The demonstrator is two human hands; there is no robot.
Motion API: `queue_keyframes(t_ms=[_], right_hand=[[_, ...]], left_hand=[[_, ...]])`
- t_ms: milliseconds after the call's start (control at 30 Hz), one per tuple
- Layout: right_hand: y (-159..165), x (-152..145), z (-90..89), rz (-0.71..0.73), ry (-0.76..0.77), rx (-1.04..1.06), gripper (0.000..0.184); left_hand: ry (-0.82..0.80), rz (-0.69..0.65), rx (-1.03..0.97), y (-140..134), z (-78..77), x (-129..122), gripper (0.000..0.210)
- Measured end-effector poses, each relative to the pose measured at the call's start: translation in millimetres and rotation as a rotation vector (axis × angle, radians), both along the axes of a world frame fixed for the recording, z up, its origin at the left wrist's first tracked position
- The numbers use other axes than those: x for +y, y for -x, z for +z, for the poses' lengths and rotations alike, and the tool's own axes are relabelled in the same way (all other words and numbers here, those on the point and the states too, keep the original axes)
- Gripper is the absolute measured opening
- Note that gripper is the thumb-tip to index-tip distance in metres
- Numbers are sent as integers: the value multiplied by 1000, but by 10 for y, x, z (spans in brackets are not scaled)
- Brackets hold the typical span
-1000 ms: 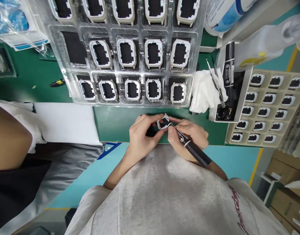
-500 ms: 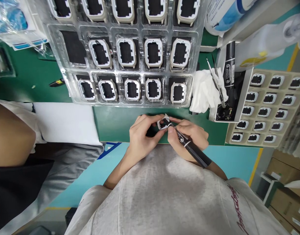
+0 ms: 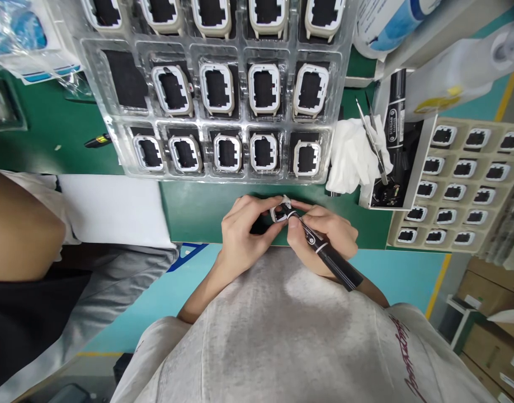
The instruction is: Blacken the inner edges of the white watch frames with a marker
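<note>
Close to the green table's front edge, my left hand (image 3: 248, 224) is closed on a small white watch-case frame (image 3: 277, 214), pinching it between thumb and fingers. My right hand (image 3: 324, 232) grips a black marker pen (image 3: 334, 263) with its tip end at the frame. Fingers hide part of the frame, so the exact contact of the tip cannot be made out. Beyond both hands lies a clear plastic tray (image 3: 173, 178) with similar white frames on black pads. One of its pockets (image 3: 125, 81) shows only the black pad.
At right, a white box (image 3: 380, 206) holds another marker (image 3: 395, 117); tweezers (image 3: 372, 140) rest on a white cloth (image 3: 351, 162). Farther right sits a beige tray (image 3: 445, 249) of small frames. Bottles (image 3: 458, 78) stand behind. A co-worker's arm (image 3: 26, 229) is at left, beside a white sheet (image 3: 114, 210).
Almost nothing differs. Both hands keep their hold on the frame and the marker in nearly the same place. The co-worker's arm at left has shifted slightly to the right.
</note>
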State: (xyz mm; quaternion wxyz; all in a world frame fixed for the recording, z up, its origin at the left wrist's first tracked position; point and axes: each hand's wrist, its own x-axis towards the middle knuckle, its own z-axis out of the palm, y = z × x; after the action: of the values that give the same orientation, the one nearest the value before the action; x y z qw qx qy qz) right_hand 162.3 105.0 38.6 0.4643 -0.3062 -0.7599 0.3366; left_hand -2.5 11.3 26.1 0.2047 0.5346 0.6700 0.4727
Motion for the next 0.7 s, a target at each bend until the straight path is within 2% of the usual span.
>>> queue_keyframes(t_ms=[267, 467, 700], right_hand=[[24, -20, 42, -23, -48, -20, 27], [63, -42, 26, -53, -72, -35, 28], [60, -48, 35, -58, -41, -37, 29]], left_hand=[[-1, 11, 32, 7, -7, -8, 28], [-26, -5, 17, 16, -6, -3, 33], [-34, -7, 22, 22, -6, 12, 34]])
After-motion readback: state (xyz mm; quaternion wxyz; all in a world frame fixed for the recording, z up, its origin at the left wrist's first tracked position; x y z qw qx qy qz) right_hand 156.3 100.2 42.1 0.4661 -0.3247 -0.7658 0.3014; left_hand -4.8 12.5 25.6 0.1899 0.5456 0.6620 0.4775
